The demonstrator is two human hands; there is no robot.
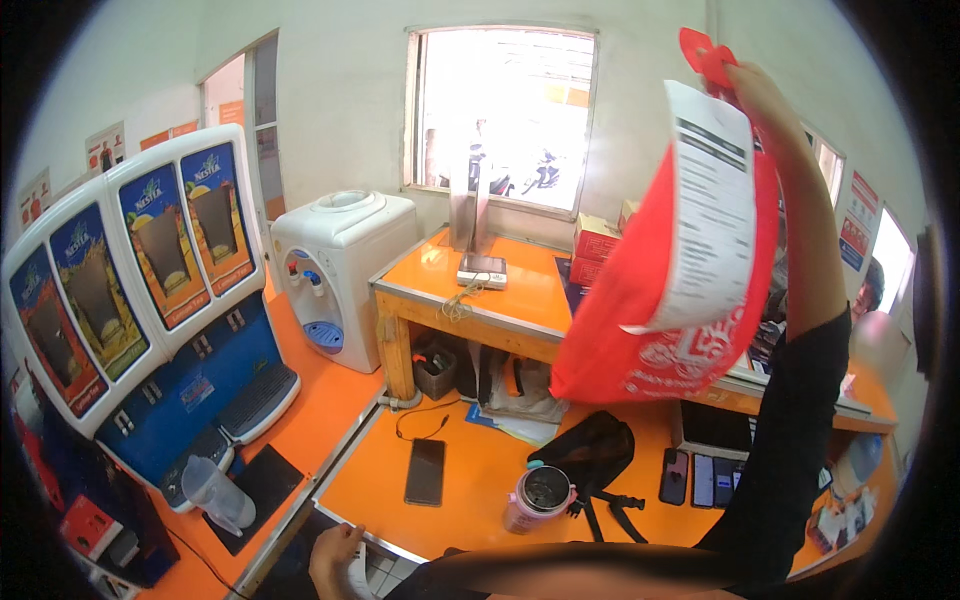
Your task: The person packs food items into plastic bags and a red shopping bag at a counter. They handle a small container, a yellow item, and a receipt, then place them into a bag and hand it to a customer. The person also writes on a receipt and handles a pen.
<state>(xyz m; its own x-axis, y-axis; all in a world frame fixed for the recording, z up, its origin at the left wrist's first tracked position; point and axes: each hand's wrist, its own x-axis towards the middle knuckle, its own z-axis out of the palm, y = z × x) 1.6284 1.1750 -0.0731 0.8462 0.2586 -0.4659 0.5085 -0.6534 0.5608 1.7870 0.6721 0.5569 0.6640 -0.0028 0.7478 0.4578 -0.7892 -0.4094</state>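
High at the upper right, my right hand (757,94) grips the red handles of a red bag (600,352) printed with white graphics. A long white printed receipt (712,217) hangs down the front of the bag, covering part of it. Down at the bottom left, my left hand (335,559) is at the front edge of the orange counter (360,480), holding a white paper slip (360,574), only partly in view. On the counter lie a dark smartphone (425,471), a pink tumbler (536,499) without a lid and a black strapped pouch (592,450).
A drink dispenser (191,382) and a white water dispenser (345,262) stand at the left, with a plastic pitcher (217,491) before them. A raised orange shelf (420,270) spans the back. Several phones (703,480) lie at the right. Another person (872,289) is at far right.
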